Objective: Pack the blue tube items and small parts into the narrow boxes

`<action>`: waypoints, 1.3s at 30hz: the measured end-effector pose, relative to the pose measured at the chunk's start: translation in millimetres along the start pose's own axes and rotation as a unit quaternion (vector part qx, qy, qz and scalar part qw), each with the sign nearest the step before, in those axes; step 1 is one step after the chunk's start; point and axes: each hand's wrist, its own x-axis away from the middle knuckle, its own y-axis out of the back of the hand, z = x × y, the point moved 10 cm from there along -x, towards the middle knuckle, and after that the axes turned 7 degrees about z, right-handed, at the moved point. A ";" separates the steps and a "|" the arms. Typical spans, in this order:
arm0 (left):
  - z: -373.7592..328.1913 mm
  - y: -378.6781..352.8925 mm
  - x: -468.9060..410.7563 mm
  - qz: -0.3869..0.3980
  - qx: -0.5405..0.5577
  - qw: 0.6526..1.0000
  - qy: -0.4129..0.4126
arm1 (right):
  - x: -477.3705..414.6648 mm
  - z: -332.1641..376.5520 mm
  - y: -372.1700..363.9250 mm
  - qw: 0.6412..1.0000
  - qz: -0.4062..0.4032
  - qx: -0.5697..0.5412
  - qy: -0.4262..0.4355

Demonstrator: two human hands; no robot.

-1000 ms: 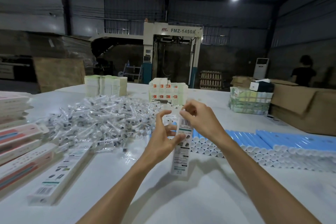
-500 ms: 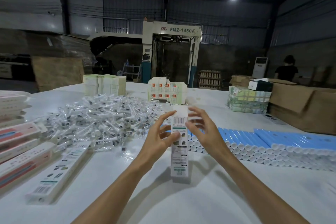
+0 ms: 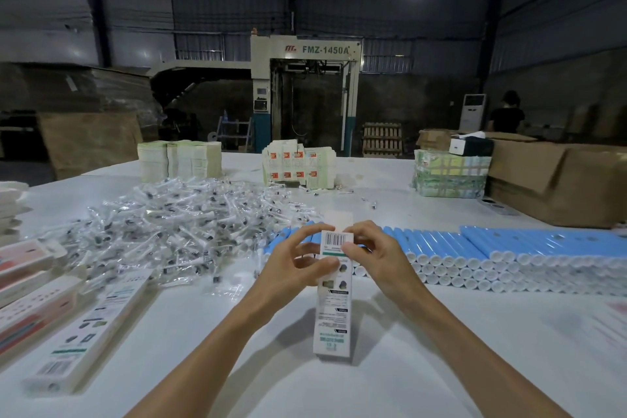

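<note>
The left hand [image 3: 294,269] and the right hand [image 3: 377,261] are both gripping the box [image 3: 334,310], which is standing upright between them with its lower end looking as though it is resting on the table [image 3: 424,373]. The left thumb is pressing on the printed front while the left fingers are curling round the box's left edge. The right fingers are pinching the upper end beside the barcode. Above the grip the top flap [image 3: 339,218] is sticking up, open.

Just behind the grip and running off to its right, the blue tubes [image 3: 509,246] are lying in a tight row, white caps facing the person. Behind and to the left of the grip, the small parts [image 3: 176,227], in clear bags, are lying in a loose heap. Farther left of the grip a second box [image 3: 89,329] is lying flat, and past it more boxes [image 3: 27,299] are lying stacked at the table's edge.

Far beyond the grip, paper stacks [image 3: 179,159] and a wrapped bundle [image 3: 448,175] are sitting on the table. To the far right brown cartons [image 3: 559,180] are standing, and a person [image 3: 507,112] is standing by the back wall, near a large machine [image 3: 305,95].
</note>
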 end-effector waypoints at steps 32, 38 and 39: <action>-4.2 -4.1 3.1 0.009 -0.062 0.998 -0.008 | 6.4 1.5 5.0 0.985 -0.063 -0.135 -0.092; -1.8 -9.9 3.1 0.042 -0.054 0.998 -0.003 | 8.5 -0.1 8.4 0.991 -0.048 -0.107 -0.068; -1.1 -10.4 3.2 0.045 -0.053 0.998 0.002 | 8.7 1.4 10.0 0.993 -0.057 -0.089 -0.061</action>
